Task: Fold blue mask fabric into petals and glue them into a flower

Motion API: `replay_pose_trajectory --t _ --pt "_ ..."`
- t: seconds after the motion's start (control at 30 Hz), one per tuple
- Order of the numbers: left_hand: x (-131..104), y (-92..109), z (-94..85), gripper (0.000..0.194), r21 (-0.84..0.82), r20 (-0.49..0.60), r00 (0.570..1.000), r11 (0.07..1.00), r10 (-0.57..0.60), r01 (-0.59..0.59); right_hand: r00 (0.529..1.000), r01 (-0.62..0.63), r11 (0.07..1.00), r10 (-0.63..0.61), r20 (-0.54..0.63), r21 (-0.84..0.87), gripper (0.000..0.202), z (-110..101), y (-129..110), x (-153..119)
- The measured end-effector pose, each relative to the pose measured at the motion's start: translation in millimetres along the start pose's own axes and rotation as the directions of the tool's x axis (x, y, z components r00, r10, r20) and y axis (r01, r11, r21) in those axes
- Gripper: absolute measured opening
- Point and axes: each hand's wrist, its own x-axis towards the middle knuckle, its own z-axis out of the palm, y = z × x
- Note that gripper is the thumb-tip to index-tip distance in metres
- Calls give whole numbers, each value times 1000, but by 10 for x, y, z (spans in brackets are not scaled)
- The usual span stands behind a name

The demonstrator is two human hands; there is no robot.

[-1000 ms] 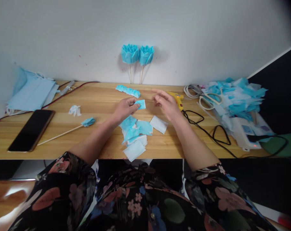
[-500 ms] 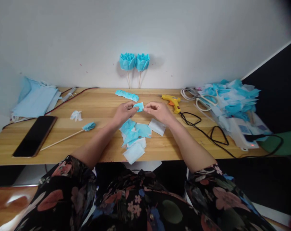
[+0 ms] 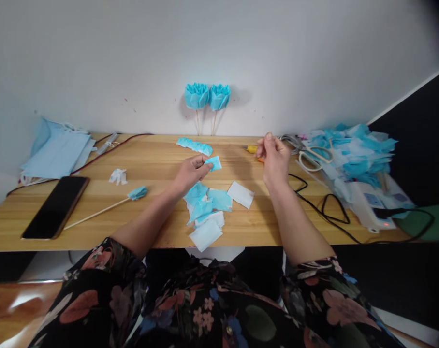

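My left hand [image 3: 193,175] is closed in a pinch on a small light-blue fabric piece [image 3: 214,163], held above the middle of the table. My right hand [image 3: 275,159] is over the yellow glue gun [image 3: 252,149], with its fingers curled together. It hides most of the gun; only the nozzle end and a bit of orange show. What those fingers hold, if anything, cannot be made out. Below my left hand lie loose blue pieces [image 3: 219,199] and white pieces [image 3: 206,234], with another white piece [image 3: 241,194] to their right. Behind is a ruffled blue strip [image 3: 194,145].
Two blue fabric flowers [image 3: 197,96] on sticks lean against the wall. A small blue bud on a stick [image 3: 107,212], a phone [image 3: 54,208] and face masks [image 3: 56,150] lie left. Right are scissors [image 3: 315,159], a scrap pile [image 3: 364,150], a power strip [image 3: 370,208] and a black cord [image 3: 328,215].
My right hand has let go of the small blue piece and moved right, over the glue gun. My left hand keeps its pinch on the piece. The whole view has shifted slightly.
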Motion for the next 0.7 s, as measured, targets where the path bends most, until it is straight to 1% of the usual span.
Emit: replay_pose_trajectory --t 0.07,0.13,0.17,0.27,0.37,0.47,0.53,0.57,0.63,0.67,0.7 --pt "-10 18 7 32 8 5 1000 1000 -2 2 999 20 999 -18 50 -36 49 18 -9 -36" --pt "-24 43 15 30 25 14 1000 1000 -2 2 986 41 996 -28 163 -74 43 47 -28 -90" --pt "-31 58 20 28 33 16 1000 999 -2 1 973 48 995 -25 231 -93 40 64 -39 -120" --pt "-46 96 28 25 43 16 1000 999 -4 3 916 47 991 7 401 -126 39 107 -61 -199" --pt "-48 103 34 25 47 9 1000 999 -13 13 859 14 994 44 510 -109 40 137 -48 -243" --pt "-45 80 40 26 51 -5 1000 999 -6 6 775 -17 993 86 626 -116 42 184 -30 -286" --pt "-44 63 43 27 49 -4 1000 999 11 -11 728 17 988 95 679 -157 41 227 -35 -332" --pt "-44 57 43 27 48 -1 1000 999 20 -20 720 47 982 92 687 -181 38 246 -41 -356" --pt "-44 52 42 27 49 6 1000 998 30 -31 733 98 969 85 675 -228 28 262 -55 -385" --pt "-43 53 40 27 47 5 1000 998 31 -31 754 107 964 81 652 -244 27 253 -59 -382" --pt "-43 55 37 27 41 3 1000 999 28 -28 784 107 962 73 616 -250 28 231 -60 -364"
